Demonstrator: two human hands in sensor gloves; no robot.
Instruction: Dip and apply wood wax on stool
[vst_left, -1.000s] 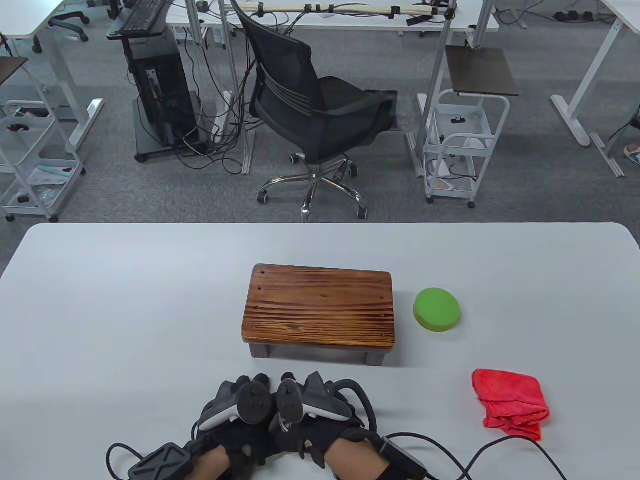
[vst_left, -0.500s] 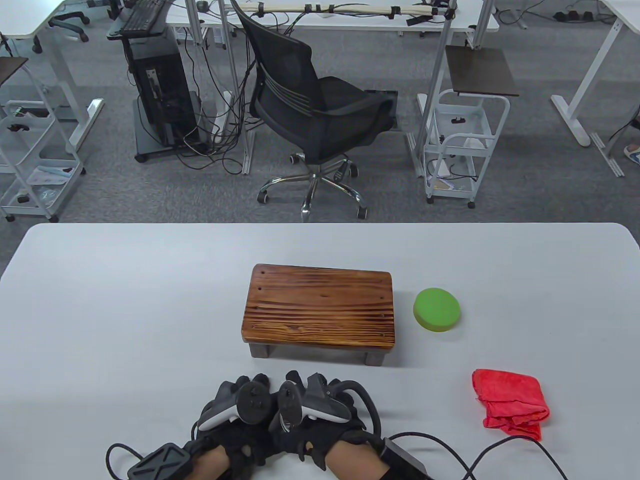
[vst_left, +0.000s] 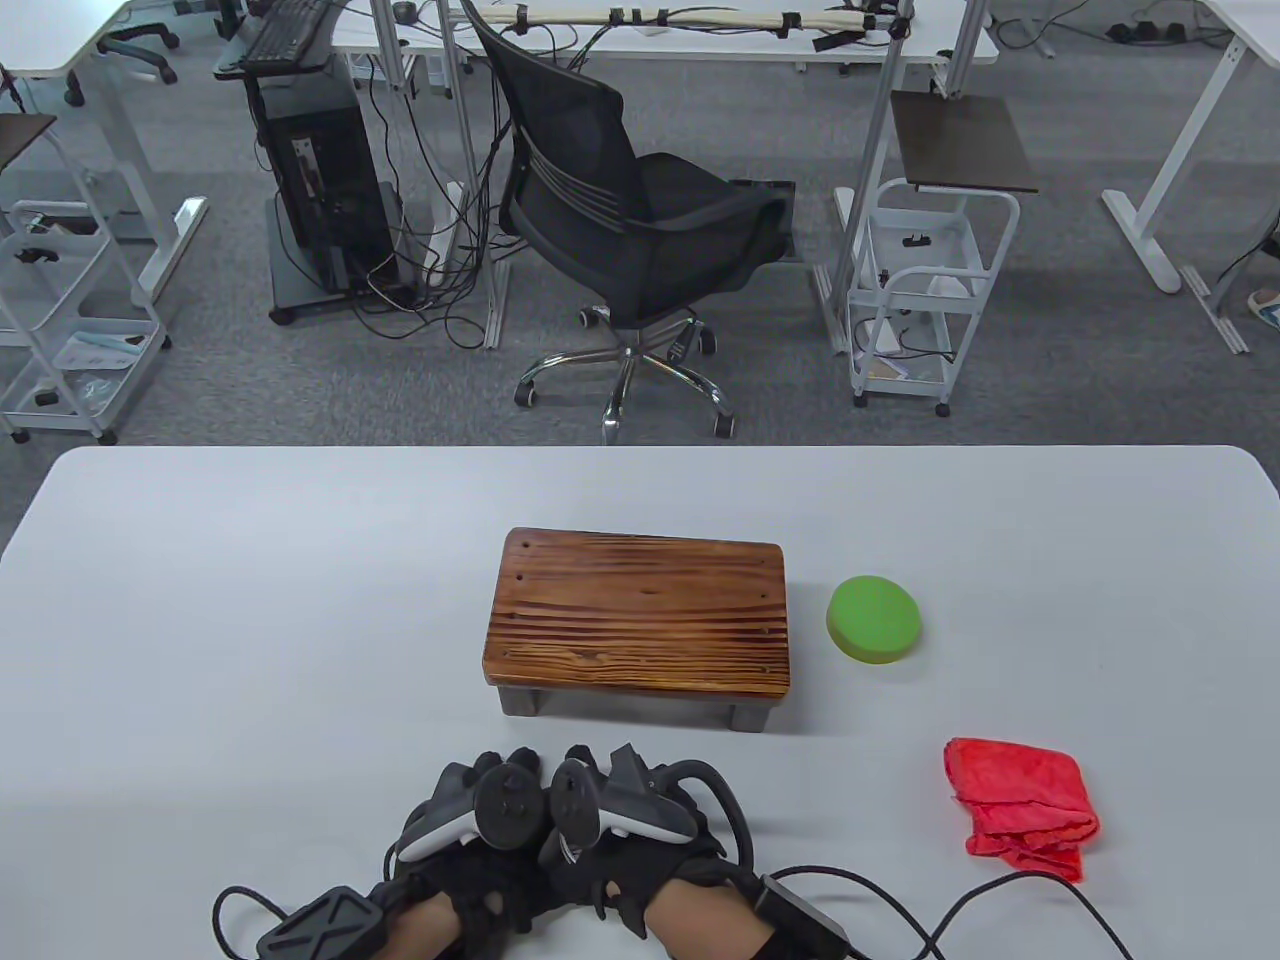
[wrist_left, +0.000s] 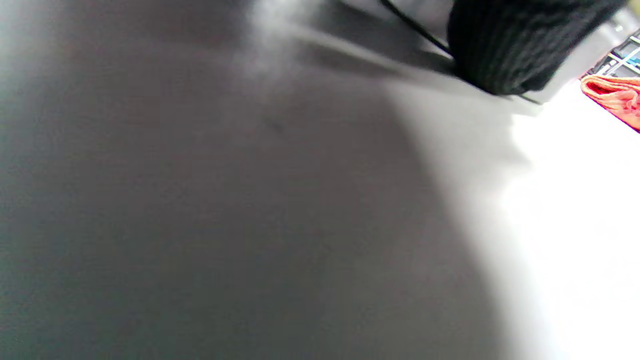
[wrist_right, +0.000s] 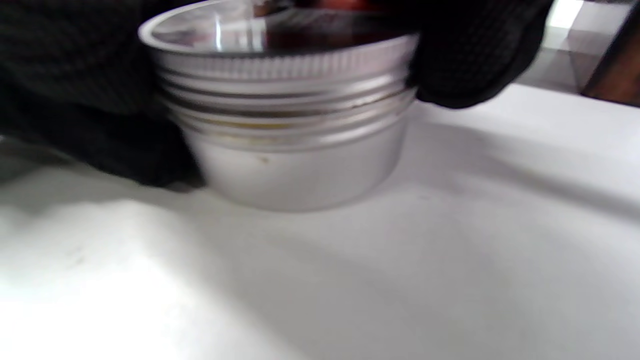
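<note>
Landmark: the stool, long axis left to right on the worktop. Left hand and right hand meet just in front of it — both grips curl round a silver wax tin, lid on. Green sponge lies just right of the stool, red cloth right and nearer — the right hand is closer.

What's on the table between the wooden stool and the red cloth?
Only bare tabletop in the table view. The green sponge sits beside the stool, farther back than the red cloth, off that line.
</note>
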